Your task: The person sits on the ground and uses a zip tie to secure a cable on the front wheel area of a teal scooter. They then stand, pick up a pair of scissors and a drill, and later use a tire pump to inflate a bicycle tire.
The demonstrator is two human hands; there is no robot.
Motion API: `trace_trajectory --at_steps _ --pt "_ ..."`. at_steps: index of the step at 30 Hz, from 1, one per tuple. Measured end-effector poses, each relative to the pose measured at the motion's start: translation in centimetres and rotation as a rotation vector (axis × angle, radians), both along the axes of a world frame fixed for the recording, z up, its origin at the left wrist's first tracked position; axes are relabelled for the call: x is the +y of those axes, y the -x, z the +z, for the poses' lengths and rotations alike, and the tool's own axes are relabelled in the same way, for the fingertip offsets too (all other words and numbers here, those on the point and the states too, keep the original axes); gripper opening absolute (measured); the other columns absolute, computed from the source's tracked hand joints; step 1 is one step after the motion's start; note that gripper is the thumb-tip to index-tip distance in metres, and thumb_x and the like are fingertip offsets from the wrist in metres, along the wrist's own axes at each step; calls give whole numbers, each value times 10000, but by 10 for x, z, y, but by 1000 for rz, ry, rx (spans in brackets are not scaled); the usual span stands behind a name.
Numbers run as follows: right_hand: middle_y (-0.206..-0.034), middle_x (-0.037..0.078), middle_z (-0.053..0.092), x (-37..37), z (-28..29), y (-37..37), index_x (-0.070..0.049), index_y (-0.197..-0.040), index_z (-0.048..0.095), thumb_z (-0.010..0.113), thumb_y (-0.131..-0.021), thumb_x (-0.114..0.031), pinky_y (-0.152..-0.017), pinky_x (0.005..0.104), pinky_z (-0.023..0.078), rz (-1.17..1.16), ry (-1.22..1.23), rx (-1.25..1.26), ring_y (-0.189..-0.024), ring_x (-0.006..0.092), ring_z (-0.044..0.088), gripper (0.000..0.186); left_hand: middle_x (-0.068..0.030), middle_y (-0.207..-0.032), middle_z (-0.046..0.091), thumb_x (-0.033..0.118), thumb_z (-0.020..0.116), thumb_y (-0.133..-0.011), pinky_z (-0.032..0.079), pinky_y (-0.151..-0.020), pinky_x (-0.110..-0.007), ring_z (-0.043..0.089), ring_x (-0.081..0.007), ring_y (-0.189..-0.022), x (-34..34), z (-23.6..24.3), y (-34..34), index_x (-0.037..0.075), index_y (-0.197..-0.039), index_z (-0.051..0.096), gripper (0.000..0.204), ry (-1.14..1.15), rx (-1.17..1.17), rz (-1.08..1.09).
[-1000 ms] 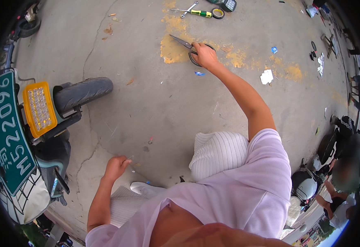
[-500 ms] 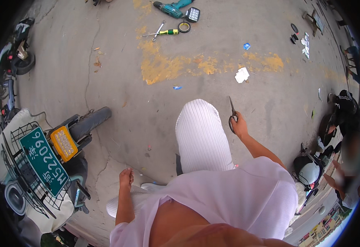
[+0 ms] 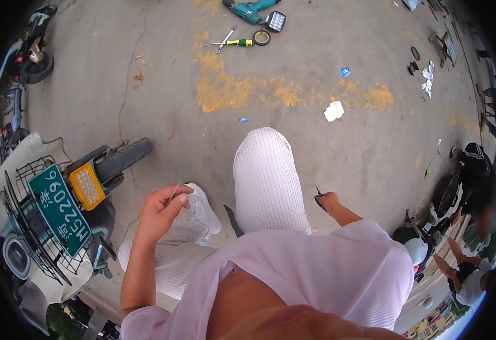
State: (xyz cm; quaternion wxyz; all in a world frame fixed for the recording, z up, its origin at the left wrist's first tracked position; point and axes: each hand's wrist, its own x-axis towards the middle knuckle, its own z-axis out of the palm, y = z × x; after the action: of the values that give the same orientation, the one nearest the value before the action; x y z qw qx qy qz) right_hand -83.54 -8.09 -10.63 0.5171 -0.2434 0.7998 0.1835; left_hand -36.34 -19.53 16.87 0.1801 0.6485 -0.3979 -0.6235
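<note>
My right hand (image 3: 331, 203) is closed on a pair of dark-handled scissors (image 3: 319, 196), held low over the ground to the right of my bent knee. Their blades point up and away from me. On the other side, my left hand (image 3: 162, 211) is raised beside my white shoe (image 3: 204, 215). A thin, pale, wire-like strip (image 3: 175, 191) is pinched between its thumb and fingers; its exact kind is too fine to make out. A black strap-like piece (image 3: 233, 220) shows between my shoe and my knee.
On the concrete ahead lie a teal cordless drill (image 3: 245, 11), a square LED lamp (image 3: 275, 21), a tape roll (image 3: 262, 38), a screwdriver (image 3: 239, 43) and a wrench (image 3: 226, 39). White paper (image 3: 334, 111) lies nearer. A scooter (image 3: 61, 209) stands left; people (image 3: 474, 272) are at right.
My left hand has risen and moved forward, and the thin strip now shows in its fingers. My right hand has drawn back toward me with the scissors. My left shoe has come into fuller view.
</note>
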Motion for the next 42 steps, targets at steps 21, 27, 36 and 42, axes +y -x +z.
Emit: trace_trajectory --at_steps 21,27,36,42 --pt "-938 194 665 7 15 -19 -130 -1081 685 600 -743 -197 -758 419 507 236 86 101 -880 356 636 355 -28 -717 582 147 551 -935 250 -429 -174 367 -22 -474 -68 -56 27 -1 -1039 631 198 -191 311 66" --pt "-975 177 671 -20 37 -20 -43 -962 685 580 -752 -166 -780 428 524 231 -51 152 -934 348 644 264 -25 -709 556 212 507 -968 248 -405 -197 357 -39 -450 -47 -65 59 8 -1044 606 239 -383 442 200" --pt "-1040 134 672 -29 35 -58 -63 -989 691 625 -761 -152 -736 368 536 320 -114 220 -977 272 653 253 -34 -739 585 296 458 -993 269 -403 -209 396 -49 -465 11 -66 100 8 -1013 593 318 -586 590 269" --pt "-1029 168 667 -76 46 -164 -11 -1042 621 596 -801 -182 -776 398 530 189 99 166 -971 322 647 298 -45 -758 594 357 441 -988 320 -412 -237 452 -104 -505 107 -89 97 17 -1012 586 370 -768 732 415"
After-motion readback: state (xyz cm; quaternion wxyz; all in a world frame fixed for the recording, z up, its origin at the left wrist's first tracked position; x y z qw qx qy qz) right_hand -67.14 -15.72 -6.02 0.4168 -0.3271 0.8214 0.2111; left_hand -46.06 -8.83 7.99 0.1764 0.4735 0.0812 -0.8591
